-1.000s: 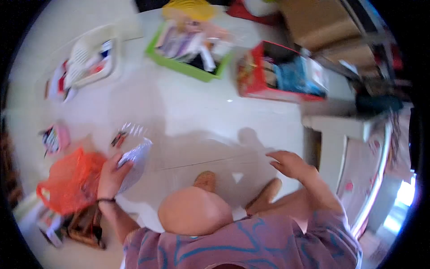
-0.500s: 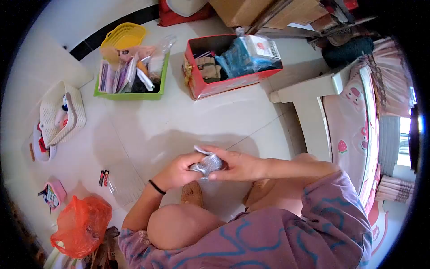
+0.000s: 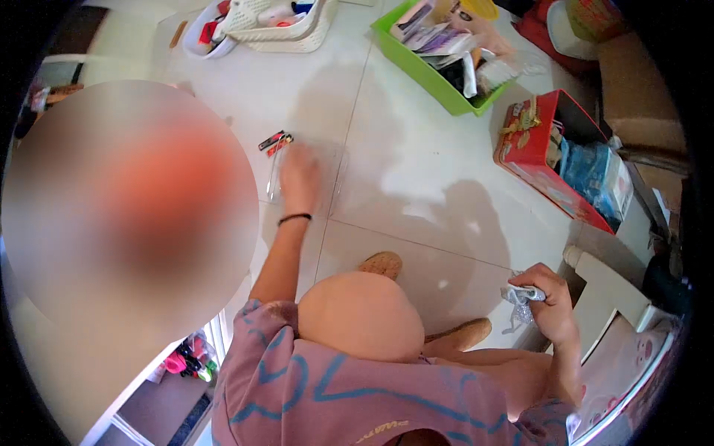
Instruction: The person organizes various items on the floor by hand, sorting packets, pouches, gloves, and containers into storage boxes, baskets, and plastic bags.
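My right hand (image 3: pixel 551 301) is closed round a crumpled silvery-grey piece (image 3: pixel 523 306), whose loose end hangs below the fingers. My left hand (image 3: pixel 300 178) reaches down over a clear plastic item (image 3: pixel 334 169) on the tiled floor; its fingers are smeared by motion, so their grip cannot be made out. Just beyond that hand lie two small red-and-black nail clippers (image 3: pixel 276 143).
A green bin (image 3: pixel 435 83) of packets and a red box (image 3: pixel 545 172) with a blue bag stand at the upper right. White baskets (image 3: pixel 286 34) are at the top. A blurred round patch covers the left side. White furniture (image 3: pixel 611 288) stands at the right.
My hands have come apart from around the silvery piece. The right moved right with it, and the left moved out to the clear plastic. The view has turned left.
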Demonstrator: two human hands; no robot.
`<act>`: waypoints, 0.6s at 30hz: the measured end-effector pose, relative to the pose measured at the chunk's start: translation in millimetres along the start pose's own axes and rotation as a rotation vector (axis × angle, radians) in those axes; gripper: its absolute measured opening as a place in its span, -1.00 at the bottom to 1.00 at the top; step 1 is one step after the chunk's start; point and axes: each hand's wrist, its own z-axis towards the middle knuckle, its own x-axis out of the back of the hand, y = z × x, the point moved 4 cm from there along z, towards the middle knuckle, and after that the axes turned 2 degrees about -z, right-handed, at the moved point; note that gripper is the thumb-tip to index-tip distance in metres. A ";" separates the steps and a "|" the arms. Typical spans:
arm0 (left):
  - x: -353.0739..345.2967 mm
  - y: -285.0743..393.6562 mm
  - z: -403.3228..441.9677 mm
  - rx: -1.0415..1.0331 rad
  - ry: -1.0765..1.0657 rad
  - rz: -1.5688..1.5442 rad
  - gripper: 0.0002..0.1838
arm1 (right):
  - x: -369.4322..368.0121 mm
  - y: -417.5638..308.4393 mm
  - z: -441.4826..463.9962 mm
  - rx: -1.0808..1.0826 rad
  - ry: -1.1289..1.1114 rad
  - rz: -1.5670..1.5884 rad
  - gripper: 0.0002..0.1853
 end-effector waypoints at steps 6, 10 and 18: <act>17.1 -131.1 32.9 0.248 0.100 0.230 -0.48 | -11.6 15.0 -1.5 -0.088 -0.094 -0.017 -0.48; -0.9 -151.8 40.5 0.241 -0.178 -0.174 -0.45 | -13.4 18.4 -5.5 -0.143 -0.093 -0.031 -0.47; -5.3 -95.1 43.9 0.208 -0.138 0.086 -0.53 | -17.3 12.0 -5.5 -0.163 -0.128 -0.089 -0.51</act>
